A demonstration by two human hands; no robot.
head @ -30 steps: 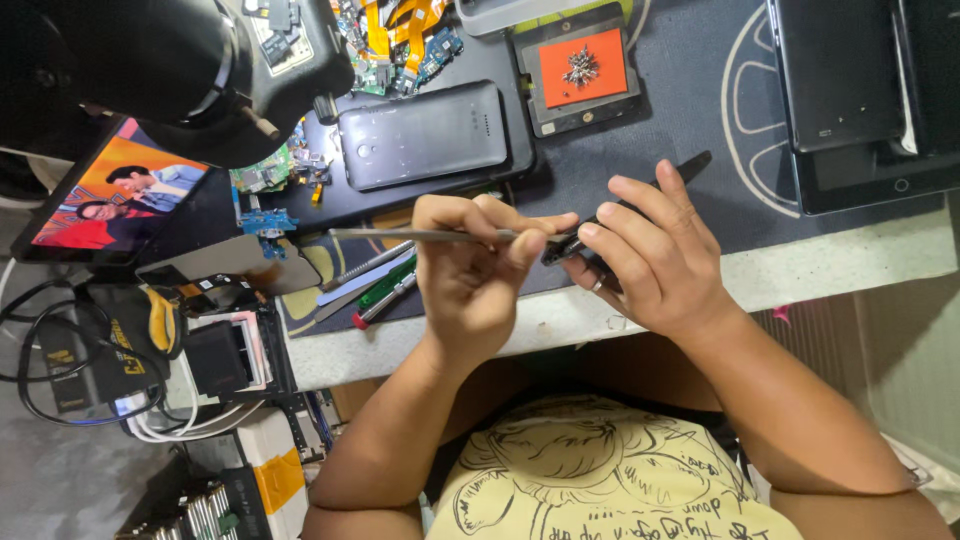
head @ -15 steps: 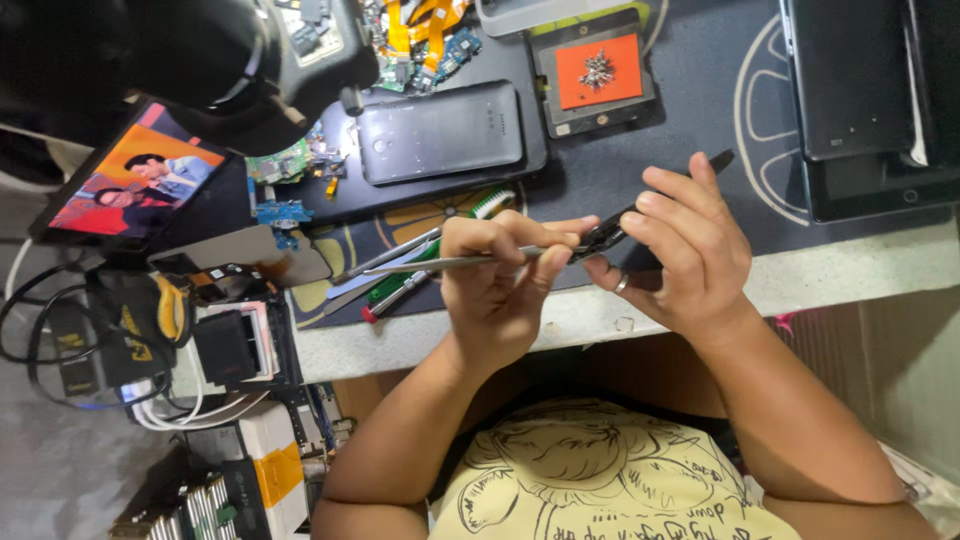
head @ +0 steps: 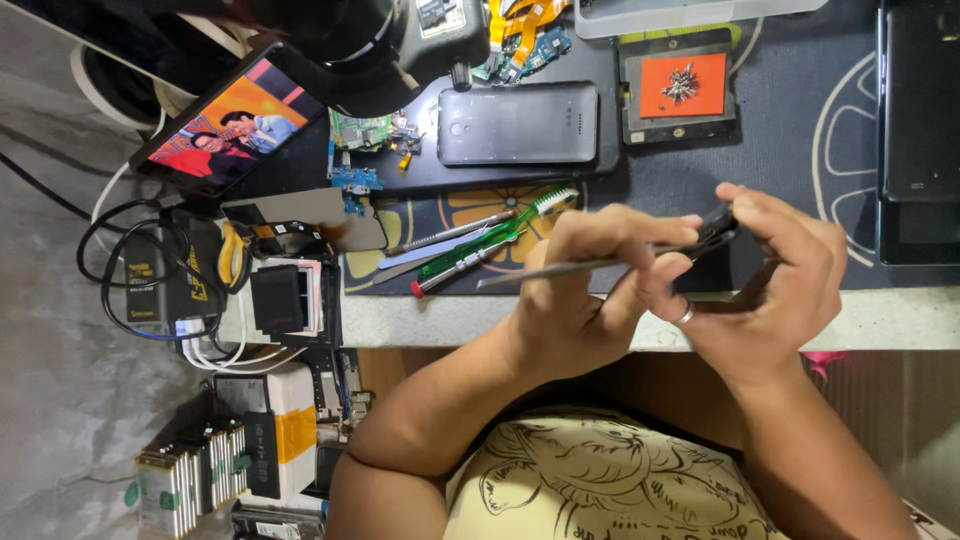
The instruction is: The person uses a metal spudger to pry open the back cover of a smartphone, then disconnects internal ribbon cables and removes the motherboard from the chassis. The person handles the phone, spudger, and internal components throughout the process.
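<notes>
At bench edge, left hand [head: 575, 300] pinches metal tweezers [head: 570, 266]; right hand [head: 775, 285] grips small dark phone part [head: 722, 228], green toothbrush [head: 490, 240] nearby.

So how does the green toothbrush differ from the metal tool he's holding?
The green toothbrush lies loose on the dark mat; the metal tool is pinched in the left hand. The toothbrush is translucent green plastic with white bristles and a red end; the metal tool is plain grey. Both are long and slim.
</notes>
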